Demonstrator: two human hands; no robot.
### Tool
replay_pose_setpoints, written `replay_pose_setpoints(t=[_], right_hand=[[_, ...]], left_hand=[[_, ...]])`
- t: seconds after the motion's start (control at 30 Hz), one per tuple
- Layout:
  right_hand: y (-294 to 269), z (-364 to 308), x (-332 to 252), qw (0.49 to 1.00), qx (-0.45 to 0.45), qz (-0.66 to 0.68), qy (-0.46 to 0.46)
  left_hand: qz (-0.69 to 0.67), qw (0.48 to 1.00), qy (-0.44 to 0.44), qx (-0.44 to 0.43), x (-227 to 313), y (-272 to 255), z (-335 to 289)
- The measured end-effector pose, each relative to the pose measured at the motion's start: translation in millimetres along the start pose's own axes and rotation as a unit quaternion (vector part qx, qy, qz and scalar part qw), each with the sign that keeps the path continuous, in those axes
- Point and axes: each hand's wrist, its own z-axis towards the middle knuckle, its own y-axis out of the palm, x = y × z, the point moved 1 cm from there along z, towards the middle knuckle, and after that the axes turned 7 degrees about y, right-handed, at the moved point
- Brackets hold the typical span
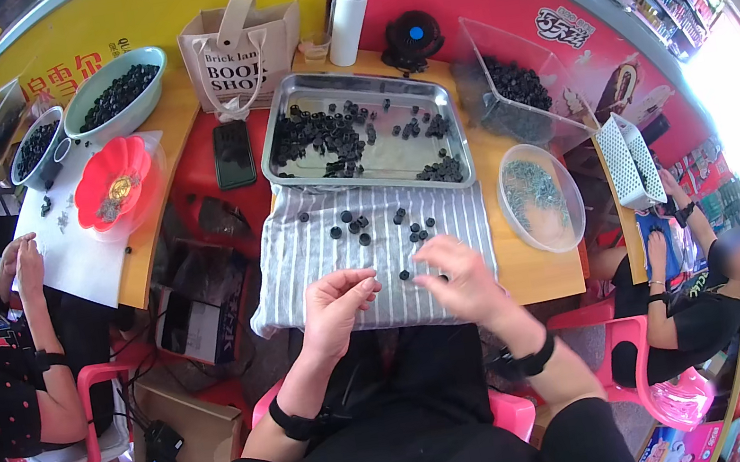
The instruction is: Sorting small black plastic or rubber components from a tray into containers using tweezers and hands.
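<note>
My left hand (341, 310) is held above the near part of a grey-and-white striped cloth (298, 261). Its thumb and fingertips are pinched together; whatever is between them is too small or hidden to make out. My right hand (466, 282), slightly blurred, hovers over the cloth with thumb and fingers apart. Just beside its fingertips lies a small black round part (404, 275). Several similar black parts (365, 239) are scattered over the cloth. Beyond them, a metal tray (372, 182) holds many more black parts in loose heaps.
To the right stand a round clear tub (581, 217) of small bluish-green pieces and a clear bin (481, 47) of black parts. A phone (232, 154), a tote bag (287, 28), a white bottle (350, 19) and a small fan (413, 36) surround the tray. Other people sit at left and right.
</note>
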Motion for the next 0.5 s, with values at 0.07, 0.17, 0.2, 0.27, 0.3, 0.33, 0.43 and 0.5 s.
replay_pose_setpoints(t=[0.07,0.17,0.2,0.27,0.3,0.33,0.43,0.5], right_hand=[[25,-8,-6,0.999,0.018,-0.042,-0.008],[42,-12,0,0.99,0.058,-0.121,-0.032],[44,-13,5,0.99,0.06,-0.12,-0.038],[45,-18,11,0.994,0.069,-0.083,-0.035],[44,-20,7,0.993,0.074,-0.087,-0.032],[40,-23,0,0.997,0.082,-0.002,-0.013],[26,-32,-13,0.99,0.106,0.097,0.01],[20,-38,-18,0.987,0.126,0.101,-0.017]], left_hand=[[0.007,1.0,0.001,-0.008,-2,1,-2],[0.027,0.999,0.002,-0.022,-2,4,-3],[0.036,0.999,-0.002,-0.024,-3,7,-3],[0.044,0.999,-0.005,-0.021,-5,8,-5],[0.053,0.999,-0.006,-0.006,-6,6,-6],[0.042,0.999,-0.001,-0.019,-8,5,-6],[-0.079,0.992,-0.076,-0.067,-4,23,-4],[-0.117,0.983,-0.11,-0.092,-13,27,0]])
